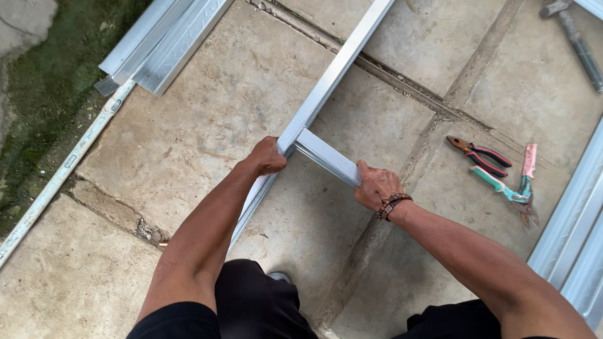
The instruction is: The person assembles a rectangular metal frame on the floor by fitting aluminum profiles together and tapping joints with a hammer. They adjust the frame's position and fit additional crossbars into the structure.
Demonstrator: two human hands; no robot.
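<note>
Seen from above, a person crouches over a grey concrete slab floor [188, 144] and works with two bare hands on light steel framing. The left hand [267, 157] is clenched around a long silver galvanised steel channel [333, 75] that runs diagonally from the top of the view down toward the person's knees. The right hand [375, 185], with a brown beaded bracelet [391, 204] on its wrist, grasps the outer end of a short silver steel channel piece [326, 157]. This short piece lies roughly crosswise, its far end touching the long channel just beside the left hand, so the two meet at an angle between the hands. To the right, well apart from the hands, two pairs of pliers lie on the concrete: one with red and black handles [480, 156], one with teal and pink handles [512, 188], near each other. A stack of silver steel channels [163, 41] rests at the upper left, and a thin white plastic pipe [63, 169] lies along the mossy edge of the slab. More silver steel channel [575, 220] lines the right edge. No containers are visible.
</note>
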